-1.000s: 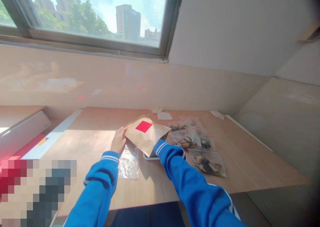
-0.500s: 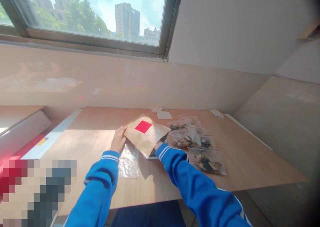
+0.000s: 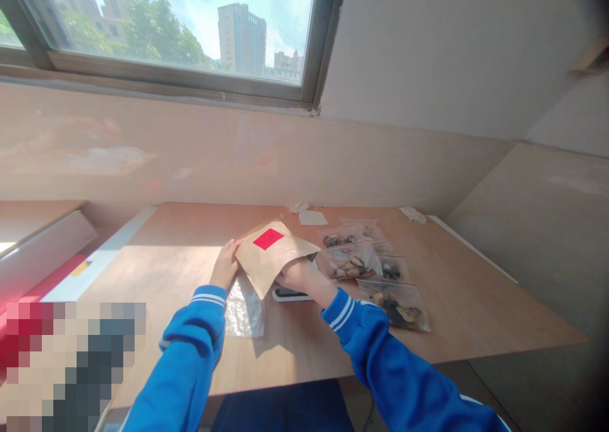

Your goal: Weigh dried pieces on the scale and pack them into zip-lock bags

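A brown paper bag with a red square label is held tilted above the table. My left hand grips its left edge, fingers mostly behind it. My right hand reaches into the bag's open right side, and its fingers are hidden by the paper. Under the bag lies what looks like a digital scale, with a pale rim and dark display, largely covered. Beside my left wrist, a clear plastic bag lies flat on the table.
Several clear zip bags of dried brown and dark pieces lie to the right on the wooden table. White paper and crumpled tissue rest near the wall. A window is ahead; a pixelated patch covers the lower left.
My right hand has drawn back a little to the right, so more of it shows outside the bag. The paper bag has tilted, and its lower corner has shifted left, uncovering more of the scale.
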Available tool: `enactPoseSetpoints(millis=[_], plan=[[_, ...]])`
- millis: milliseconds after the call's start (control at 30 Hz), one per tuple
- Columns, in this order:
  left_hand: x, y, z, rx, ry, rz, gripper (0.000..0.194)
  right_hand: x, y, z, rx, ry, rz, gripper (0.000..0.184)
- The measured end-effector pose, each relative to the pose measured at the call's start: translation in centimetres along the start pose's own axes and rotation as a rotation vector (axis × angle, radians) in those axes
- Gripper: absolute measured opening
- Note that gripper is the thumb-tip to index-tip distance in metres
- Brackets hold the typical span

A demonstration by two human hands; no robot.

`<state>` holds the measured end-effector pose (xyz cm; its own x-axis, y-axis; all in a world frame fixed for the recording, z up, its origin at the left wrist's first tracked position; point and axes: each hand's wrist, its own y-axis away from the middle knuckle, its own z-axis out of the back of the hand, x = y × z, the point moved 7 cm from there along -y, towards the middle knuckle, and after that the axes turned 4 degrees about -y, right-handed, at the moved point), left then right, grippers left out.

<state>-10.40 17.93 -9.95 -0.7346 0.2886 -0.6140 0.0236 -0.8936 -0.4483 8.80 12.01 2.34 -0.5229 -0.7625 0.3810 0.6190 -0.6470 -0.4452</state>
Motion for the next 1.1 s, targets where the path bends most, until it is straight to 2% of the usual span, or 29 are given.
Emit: enactPoseSetpoints(millis=[133,267,400,533,600,667,733,767,833,900,1000,1100], plan=[[0.1,0.0,0.0,0.004,-0.013,0.007,0.053,0.8,0.9,1.7,0.021,0.125,0.055,0.02],[-0.3,0.0,0.2,0.004,-0.019,0.01,0.052,0.5,0.7,2.8,-0.075,0.288,0.058,0.024],[-1.0,0.0,0.6,0.008,-0.057,0.017,0.048,0.5,0.4,3.9,-0.27,0.292,0.138,0.031],[-1.2,0.1,1.0,0.016,-0.146,0.059,0.046,0.5,0.0,6.3,-0.554,0.094,0.194,0.039],[-1.2,0.2,1.1,0.018,-0.167,0.057,0.045,-0.7,-0.1,7.8,-0.739,-0.073,0.103,0.044],[-1.0,0.2,1.1,0.023,-0.192,0.067,0.041,-3.1,0.2,8.8,-0.939,-0.274,-0.064,0.049],[-0.7,0.2,1.1,0.031,-0.225,0.092,0.037,-6.0,1.0,8.5,-1.103,-0.473,-0.251,0.051],[-0.5,0.2,1.1,0.033,-0.237,0.104,0.037,-7.5,1.5,7.9,-1.14,-0.558,-0.335,0.049],[-0.4,0.2,1.2,0.035,-0.249,0.117,0.037,-10.0,2.1,5.9,-1.097,-0.663,-0.474,0.044],[-0.5,0.1,1.2,0.037,-0.25,0.118,0.036,-11.9,2.6,3.6,-0.953,-0.67,-0.559,0.04],[-0.9,0.1,1.4,0.032,-0.241,0.11,0.036,-13.6,3.4,0.8,-0.775,-0.553,-0.62,0.038],[-1.2,0.1,1.5,0.018,-0.231,0.107,0.037,-14.4,3.5,-0.6,-0.647,-0.453,-0.63,0.037]])
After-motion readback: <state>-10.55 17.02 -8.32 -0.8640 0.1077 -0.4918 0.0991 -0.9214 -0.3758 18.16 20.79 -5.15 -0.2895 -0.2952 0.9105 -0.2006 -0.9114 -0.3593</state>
